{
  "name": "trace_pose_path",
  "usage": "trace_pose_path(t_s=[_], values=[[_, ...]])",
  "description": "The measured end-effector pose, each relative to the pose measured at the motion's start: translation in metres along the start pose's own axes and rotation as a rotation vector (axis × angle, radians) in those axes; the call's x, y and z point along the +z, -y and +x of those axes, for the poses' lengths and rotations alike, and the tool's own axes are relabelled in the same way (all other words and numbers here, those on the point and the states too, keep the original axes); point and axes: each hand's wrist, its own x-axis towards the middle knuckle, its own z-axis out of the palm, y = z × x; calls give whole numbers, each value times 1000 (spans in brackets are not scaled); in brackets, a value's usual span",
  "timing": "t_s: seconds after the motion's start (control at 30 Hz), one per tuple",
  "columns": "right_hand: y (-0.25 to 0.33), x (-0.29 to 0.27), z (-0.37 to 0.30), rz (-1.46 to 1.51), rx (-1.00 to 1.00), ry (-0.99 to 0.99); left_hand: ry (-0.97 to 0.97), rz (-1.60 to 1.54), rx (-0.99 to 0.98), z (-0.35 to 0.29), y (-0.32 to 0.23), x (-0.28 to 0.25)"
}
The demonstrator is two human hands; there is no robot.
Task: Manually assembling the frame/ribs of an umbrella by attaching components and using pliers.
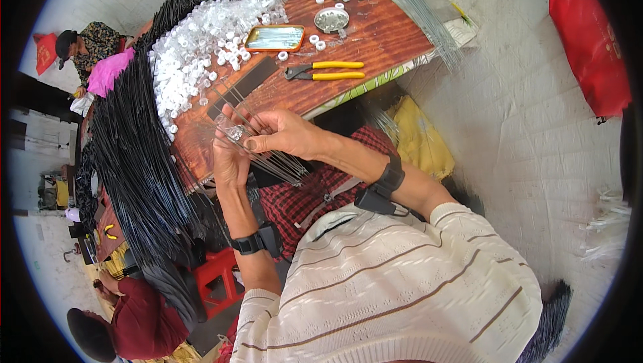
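My left hand (232,159) is wrapped around a clear plastic fitting (232,130) and the thin metal rods (284,165) fanning out from it. Fingers and thumb of my right hand (289,133) close on the same rods, just beside the fitting. Some rods stick up past my fingers toward the tabletop, while others hang down over my lap. What lies inside my palms is hidden. Farther off on the table are pliers (338,70) with yellow handles, and a flat dark bar (248,85) lies just beyond my hands.
A heap of clear and white plastic parts (194,55) covers the wooden table (395,28). To its left hang long black rods (127,135). An orange-rimmed tray (274,38) and a round dish (331,20) of small parts stand beyond. A red stool (218,276) and two people are at left.
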Motion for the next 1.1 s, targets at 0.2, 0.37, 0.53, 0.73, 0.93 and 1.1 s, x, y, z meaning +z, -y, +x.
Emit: trace_pose_path(t_s=[0.2, 0.37, 0.53, 0.73, 0.93, 1.1], values=[[2, 0, -1, -132, -72, -225, 69, 213, 203, -36, -28, 43], [9, 12, -6, -430, -172, -305, -142, 571, 201, -39, -34, 56], [24, 17, -15, -630, -148, -265, -169, 654, 247, -42, -34, 54], [45, 13, -23, -931, -233, -137, -125, 548, 270, -43, -32, 41], [46, -8, -17, -407, -22, 8, -3, 475, 214, -44, -37, 31], [51, 2, -14, -375, -160, -33, 22, 461, 224, -42, -37, 24]])
